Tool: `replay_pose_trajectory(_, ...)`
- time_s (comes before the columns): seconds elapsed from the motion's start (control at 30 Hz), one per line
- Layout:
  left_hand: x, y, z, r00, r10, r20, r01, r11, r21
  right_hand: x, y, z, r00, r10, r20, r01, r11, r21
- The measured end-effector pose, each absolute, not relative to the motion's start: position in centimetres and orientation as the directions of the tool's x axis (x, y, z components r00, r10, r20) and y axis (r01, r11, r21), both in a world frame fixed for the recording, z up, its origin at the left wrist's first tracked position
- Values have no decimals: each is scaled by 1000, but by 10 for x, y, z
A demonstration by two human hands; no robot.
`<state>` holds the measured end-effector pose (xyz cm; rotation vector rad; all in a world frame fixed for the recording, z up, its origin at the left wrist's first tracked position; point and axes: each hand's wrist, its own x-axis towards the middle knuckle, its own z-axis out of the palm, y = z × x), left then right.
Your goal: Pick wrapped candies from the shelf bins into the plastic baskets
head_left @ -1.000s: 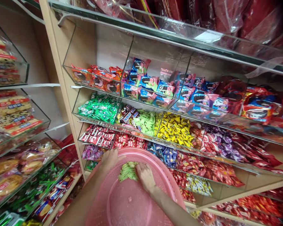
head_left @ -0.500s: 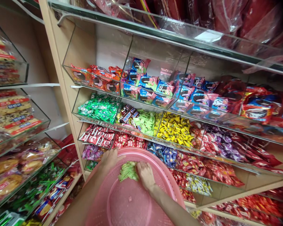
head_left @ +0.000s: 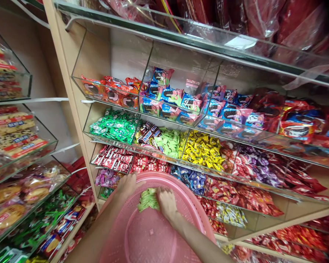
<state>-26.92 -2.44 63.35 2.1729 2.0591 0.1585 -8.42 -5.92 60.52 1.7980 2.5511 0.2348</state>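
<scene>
My left hand (head_left: 126, 187) grips the far left rim of a pink plastic basket (head_left: 150, 241) with perforated sides. Inside the basket, my right hand (head_left: 167, 202) has its fingers curled down against the right edge of a small pile of green-wrapped candies (head_left: 148, 200). Whatever lies within those fingers is hidden by the back of the hand. More candies in the same light green wrapping (head_left: 168, 142) lie on a shelf beyond the basket, beside Snickers bars (head_left: 148, 133).
Glass-fronted shelves (head_left: 164, 120) hold green candies (head_left: 115, 126), yellow candies (head_left: 203, 149) and blue-and-pink cookie packs (head_left: 170, 95). Bagged breads (head_left: 8, 215) fill shelves on the left. A wooden upright (head_left: 71, 95) stands between the two shelf units.
My right hand has shifted slightly left and up against the green-wrapped candies. My left hand stays on the basket rim.
</scene>
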Motion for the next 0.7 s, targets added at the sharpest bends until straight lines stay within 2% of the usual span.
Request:
replay_pose_trajectory(0.37,-269,-25,634,47,999,-16,982,-43,185,-81,-52,608,-261,962,80,965,259,30)
replay_pose_trajectory(0.7,-269,-23,634,45,999,-29,982,-39,184,-78,-50,608,-228,966,124,973,229,1)
